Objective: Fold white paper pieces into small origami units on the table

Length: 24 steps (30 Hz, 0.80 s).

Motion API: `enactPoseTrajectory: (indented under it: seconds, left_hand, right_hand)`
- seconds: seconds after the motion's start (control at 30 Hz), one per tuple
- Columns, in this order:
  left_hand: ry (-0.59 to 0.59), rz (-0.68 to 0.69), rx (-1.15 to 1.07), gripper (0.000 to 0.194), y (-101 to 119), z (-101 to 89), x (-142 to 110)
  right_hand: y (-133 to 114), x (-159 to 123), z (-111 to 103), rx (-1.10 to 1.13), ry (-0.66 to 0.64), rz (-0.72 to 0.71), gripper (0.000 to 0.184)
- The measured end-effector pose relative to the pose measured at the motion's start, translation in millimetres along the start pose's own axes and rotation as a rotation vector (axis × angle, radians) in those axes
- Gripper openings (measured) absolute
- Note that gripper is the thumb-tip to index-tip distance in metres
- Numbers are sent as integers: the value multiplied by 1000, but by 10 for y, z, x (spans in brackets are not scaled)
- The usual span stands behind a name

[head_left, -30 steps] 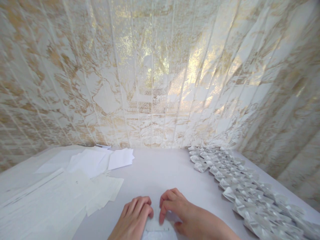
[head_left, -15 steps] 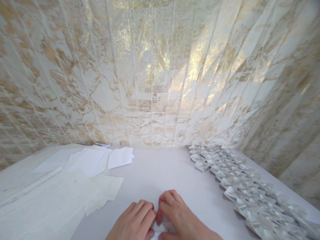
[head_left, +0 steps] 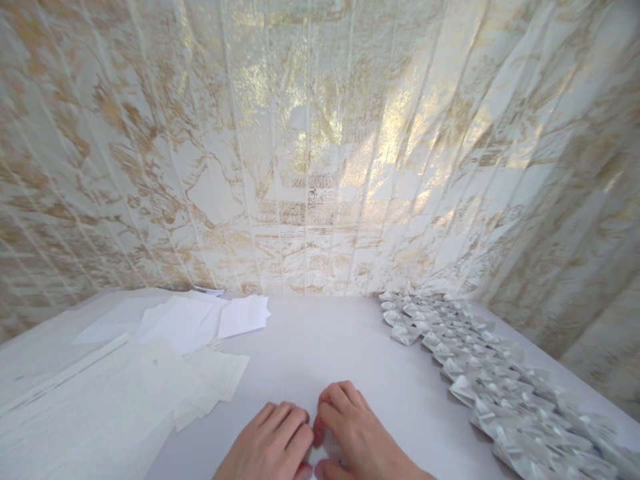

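Note:
My left hand and my right hand lie close together at the near edge of the white table, fingertips almost touching. Both have their fingers curled down and pressed onto a small piece of white paper, of which only a sliver shows between them. A loose spread of flat white paper sheets lies to the left of my hands. A long row of several folded silvery-white paper pieces runs along the right side of the table.
A white and gold marbled wall rises right behind the table's far edge and wraps round on the right. A strip of bare tabletop runs from my hands to the wall, between the sheets and the folded pieces.
My hands have drawn together and back toward me, now covering the small paper that showed below them a second ago. The view has shifted slightly.

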<state>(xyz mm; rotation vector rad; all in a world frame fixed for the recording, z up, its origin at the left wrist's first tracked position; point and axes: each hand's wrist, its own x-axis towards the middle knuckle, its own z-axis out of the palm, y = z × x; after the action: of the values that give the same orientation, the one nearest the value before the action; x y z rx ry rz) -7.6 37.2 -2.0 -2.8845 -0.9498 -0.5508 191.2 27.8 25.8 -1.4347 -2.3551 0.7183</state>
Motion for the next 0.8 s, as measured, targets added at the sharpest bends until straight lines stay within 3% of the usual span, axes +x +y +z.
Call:
enactPoseTrajectory:
  seconds: [0.23, 0.4, 0.53, 0.73, 0.8]
  left_hand:
    - [184, 37, 14, 22, -5, 116, 28]
    - [237, 57, 22, 22, -18, 89, 37]
    - [222, 65, 20, 22, -7, 47, 29]
    - [31, 12, -12, 16, 13, -90, 64]
    - [54, 10, 5, 15, 16, -97, 66]
  right_hand:
    - [1, 20, 1, 2, -3, 9, 34]
    - [-12, 24, 2, -11, -6, 19, 34]
    - [-38, 14, -1, -8, 28, 24, 26]
    - [-51, -3, 16, -42, 67, 13, 24]
    - [-44, 6, 74, -132, 75, 1, 23]
